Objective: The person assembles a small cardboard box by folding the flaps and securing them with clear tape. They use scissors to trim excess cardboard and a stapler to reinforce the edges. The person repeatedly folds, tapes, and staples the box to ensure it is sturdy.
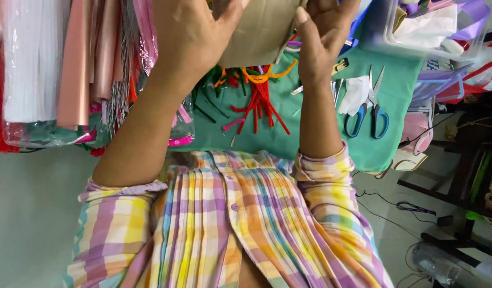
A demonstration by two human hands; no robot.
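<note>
Both of my hands hold up a tan piece of paper or card [259, 32] at the top of the view. My left hand [190, 34] grips its left side with the thumb on the front. My right hand [320, 37] grips its right edge. Under it, on a green cloth-covered table [310, 133], lies a pile of red, orange and green pipe cleaners [256, 96]. The top of the paper is cut off by the frame edge.
Blue-handled scissors [371, 109] and a white scrap [355, 93] lie on the green cloth to the right. Plastic-wrapped rolls of white and pink material [59, 69] hang at the left. A clear bin [432, 26] sits top right. Cables run across the floor [411, 208].
</note>
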